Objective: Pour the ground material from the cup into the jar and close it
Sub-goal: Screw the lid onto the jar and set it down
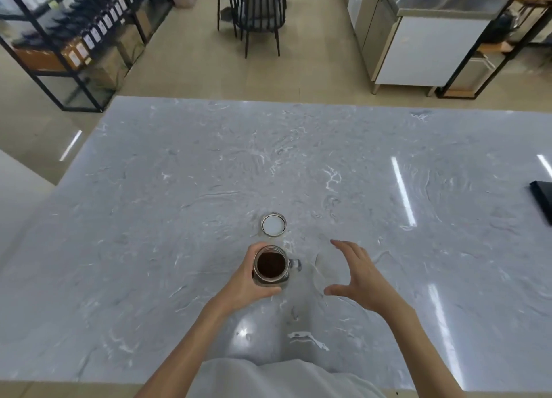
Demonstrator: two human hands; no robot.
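A glass jar (270, 267) with a small side handle stands open on the grey marble table (179, 218), and dark brown ground material shows inside it. My left hand (243, 282) is wrapped around the jar's left side. The round metal lid (273, 225) lies flat on the table just beyond the jar, its white inside facing up. Right of the jar I make out the faint outline of a clear cup (320, 273); it looks empty. My right hand (363, 278) hovers beside the cup with fingers spread, holding nothing.
A flat black object (543, 202) lies at the table's right edge. Beyond the far edge stand a black chair (260, 12), black metal shelves (74, 39) with bottles on the left, and a steel cabinet (418, 39) on the right.
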